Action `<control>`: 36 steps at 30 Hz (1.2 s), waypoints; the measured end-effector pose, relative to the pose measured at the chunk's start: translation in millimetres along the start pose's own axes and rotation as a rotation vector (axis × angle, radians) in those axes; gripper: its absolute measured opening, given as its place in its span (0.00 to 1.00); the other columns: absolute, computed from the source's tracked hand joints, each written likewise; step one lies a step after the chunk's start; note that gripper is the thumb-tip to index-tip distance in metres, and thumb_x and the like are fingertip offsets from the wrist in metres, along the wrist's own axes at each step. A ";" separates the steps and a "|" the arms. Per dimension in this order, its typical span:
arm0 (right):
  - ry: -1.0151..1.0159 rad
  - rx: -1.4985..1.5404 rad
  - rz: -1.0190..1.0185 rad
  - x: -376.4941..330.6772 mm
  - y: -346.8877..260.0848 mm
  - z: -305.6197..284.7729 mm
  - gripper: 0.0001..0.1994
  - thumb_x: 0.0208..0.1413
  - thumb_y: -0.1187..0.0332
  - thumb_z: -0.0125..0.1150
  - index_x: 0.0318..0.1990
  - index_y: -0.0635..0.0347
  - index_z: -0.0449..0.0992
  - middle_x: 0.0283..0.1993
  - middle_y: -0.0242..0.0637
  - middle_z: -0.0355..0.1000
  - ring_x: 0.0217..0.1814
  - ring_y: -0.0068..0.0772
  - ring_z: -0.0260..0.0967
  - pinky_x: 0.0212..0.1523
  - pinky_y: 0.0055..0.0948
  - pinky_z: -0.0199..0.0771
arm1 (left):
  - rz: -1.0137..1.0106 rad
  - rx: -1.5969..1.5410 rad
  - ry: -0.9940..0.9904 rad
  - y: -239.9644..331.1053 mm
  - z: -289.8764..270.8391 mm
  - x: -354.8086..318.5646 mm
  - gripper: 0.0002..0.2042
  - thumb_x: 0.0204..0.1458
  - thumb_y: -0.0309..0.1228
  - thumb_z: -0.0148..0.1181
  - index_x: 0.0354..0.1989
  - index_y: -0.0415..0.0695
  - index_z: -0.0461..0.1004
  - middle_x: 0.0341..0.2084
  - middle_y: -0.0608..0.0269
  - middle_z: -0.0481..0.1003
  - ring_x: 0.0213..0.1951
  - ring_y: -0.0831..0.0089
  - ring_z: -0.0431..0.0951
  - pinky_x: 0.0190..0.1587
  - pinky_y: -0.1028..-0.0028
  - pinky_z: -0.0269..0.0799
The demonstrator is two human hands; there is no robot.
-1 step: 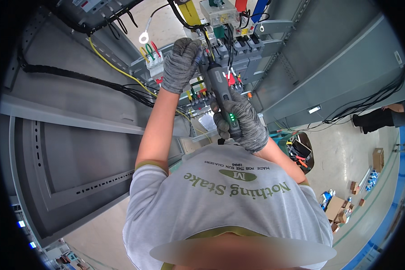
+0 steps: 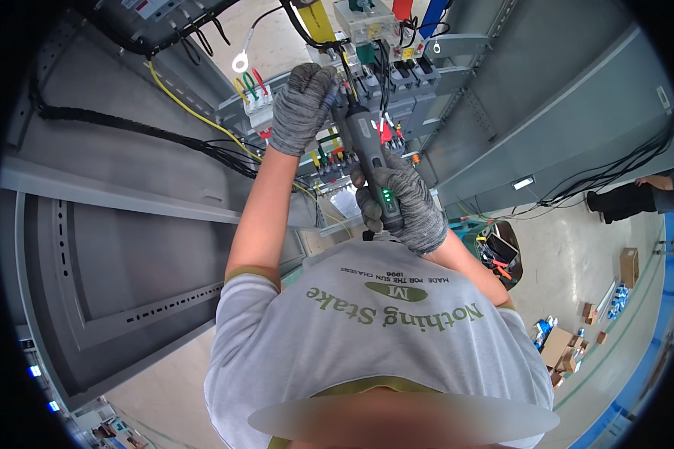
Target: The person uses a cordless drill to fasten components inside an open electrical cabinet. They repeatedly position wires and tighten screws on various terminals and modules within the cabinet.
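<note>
Inside a grey metal cabinet, my gloved right hand [image 2: 412, 202] wraps round a dark cordless electric screwdriver [image 2: 365, 138] with small green lights on its grip. The tool points up and away from me, its front end among wires close to my left hand [image 2: 303, 105]. That gloved left hand is closed beside the screwdriver's front; whatever its fingers hold is hidden. Just left of it sits a white breaker [image 2: 258, 108] with yellow, green and red wires. Dark terminal blocks [image 2: 416, 75] lie to the right, and coloured wire ends [image 2: 333, 165] show below between my hands.
A black cable bundle [image 2: 127, 120] and a yellow wire [image 2: 180, 99] run along the left cabinet wall. A loose ring lug [image 2: 240, 61] hangs at the top. On the right are a tool bin [image 2: 513, 277], cardboard boxes [image 2: 558, 346] and another person's dark-clothed legs [image 2: 618, 200].
</note>
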State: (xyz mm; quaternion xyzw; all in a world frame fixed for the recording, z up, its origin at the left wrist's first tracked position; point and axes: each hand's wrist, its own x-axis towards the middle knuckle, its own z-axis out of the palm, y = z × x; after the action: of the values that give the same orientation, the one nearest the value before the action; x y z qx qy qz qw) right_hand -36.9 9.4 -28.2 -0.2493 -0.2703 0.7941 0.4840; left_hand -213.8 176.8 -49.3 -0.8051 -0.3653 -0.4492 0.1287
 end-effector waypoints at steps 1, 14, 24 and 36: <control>0.000 -0.008 -0.007 -1.4 -1.2 1.6 0.16 0.57 0.61 0.58 0.48 0.60 0.67 0.30 0.35 0.69 0.21 0.26 0.68 0.17 0.25 0.69 | -0.001 0.000 -0.003 -0.2 -0.2 -0.3 0.15 0.44 0.29 0.67 0.43 0.47 0.77 0.39 0.55 0.73 0.40 0.57 0.76 0.40 0.63 0.75; -0.014 -0.105 0.112 -21.1 -7.5 -0.3 0.20 0.58 0.63 0.56 0.53 0.62 0.61 0.37 0.41 0.70 0.26 0.32 0.73 0.25 0.30 0.77 | -0.119 0.015 -0.094 14.3 -24.7 -39.3 0.19 0.42 0.29 0.67 0.46 0.49 0.75 0.39 0.55 0.71 0.41 0.56 0.75 0.41 0.62 0.74; 0.163 -0.164 0.372 -49.2 2.3 -21.6 0.29 0.57 0.63 0.58 0.62 0.63 0.57 0.35 0.40 0.70 0.22 0.29 0.71 0.20 0.26 0.75 | -0.396 -0.193 -0.219 47.1 -18.8 -102.0 0.18 0.39 0.26 0.70 0.42 0.46 0.74 0.35 0.61 0.69 0.30 0.68 0.74 0.32 0.70 0.73; 0.186 -0.724 0.451 -115.4 -18.0 -76.4 0.27 0.55 0.70 0.61 0.61 0.61 0.60 0.28 0.32 0.69 0.21 0.22 0.66 0.20 0.24 0.66 | -0.362 -0.189 -0.285 139.5 -18.8 -106.0 0.18 0.40 0.27 0.70 0.44 0.49 0.78 0.32 0.59 0.68 0.31 0.66 0.72 0.31 0.68 0.71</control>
State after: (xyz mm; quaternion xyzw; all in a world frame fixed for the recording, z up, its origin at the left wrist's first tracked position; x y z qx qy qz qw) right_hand 71.8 -73.6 -56.4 -0.5261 -0.4255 0.7082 0.2018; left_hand -162.3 19.0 -108.5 -0.7902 -0.4745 -0.3789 -0.0824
